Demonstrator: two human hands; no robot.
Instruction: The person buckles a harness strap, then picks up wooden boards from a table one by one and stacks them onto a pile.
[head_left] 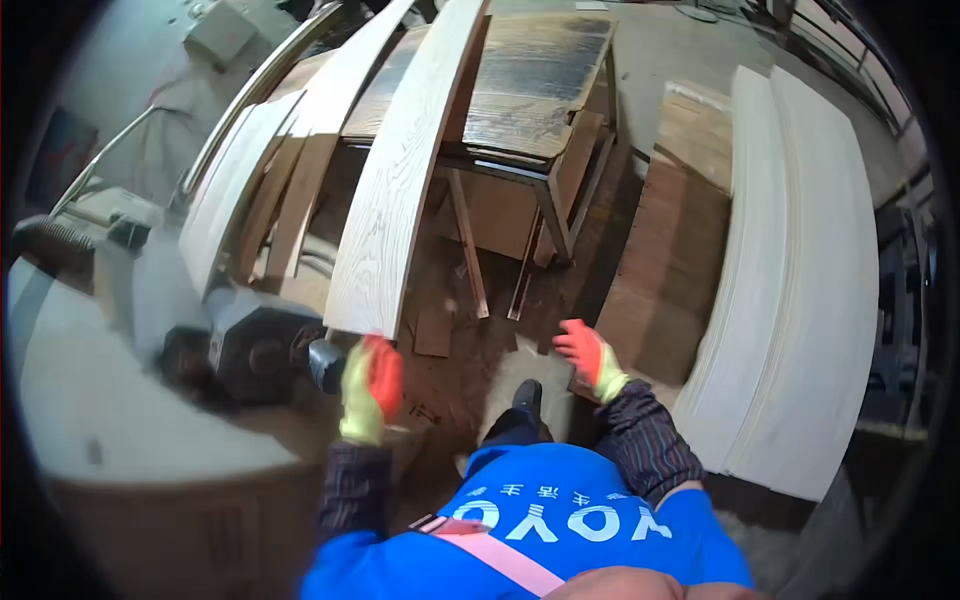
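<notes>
At the far left I can see a ribbed hose (58,247), then a dark machine part (265,355), too blurred to make out properly. Beyond it some pale planks (222,195) slant away, with brown strips (306,195) alongside them. The worker's left hand (372,390), in a yellow glove with red fingers, is curled up against the near end of a long pale board (385,225); it touches the wood, but I cannot tell whether it really grips it. That board has a bold grain and runs away from the worker, its near end clear of the desk and its far part reaching over the desk (545,75), whose top is darkly stained. A dark shoe (529,397) shows below, between the two hands. Next comes the right hand (590,358), gloved the same way, loose and holding nothing, fingers parted in the air. To the right of it lies a brown panel (675,250), and right beside that, a stack of long pale boards (815,280), their edges curving in this wide view.
</notes>
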